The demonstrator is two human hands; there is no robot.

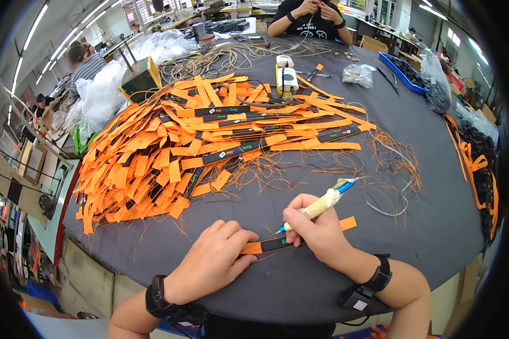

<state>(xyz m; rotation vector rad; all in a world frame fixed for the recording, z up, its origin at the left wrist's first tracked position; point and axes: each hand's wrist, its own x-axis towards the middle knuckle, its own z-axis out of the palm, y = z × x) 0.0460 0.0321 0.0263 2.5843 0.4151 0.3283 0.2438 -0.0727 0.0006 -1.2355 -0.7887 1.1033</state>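
Note:
My left hand point(212, 261) lies flat on the left end of an orange strap with a black middle section point(277, 243), pinning it to the dark table point(424, 226). My right hand point(316, 229) grips a pen-like tool wrapped in beige tape with a blue tip point(322, 204); its point touches the strap's black part. The strap's right orange end point(348, 223) sticks out past my right hand.
A big heap of orange and black straps point(181, 147) covers the table's left and middle. Loose orange threads point(396, 158) lie to the right. A tape-wrapped bottle point(287, 79), a blue tray point(404, 70) and plastic bags point(99, 96) stand further back. Another person's hands point(316, 8) work at the far edge.

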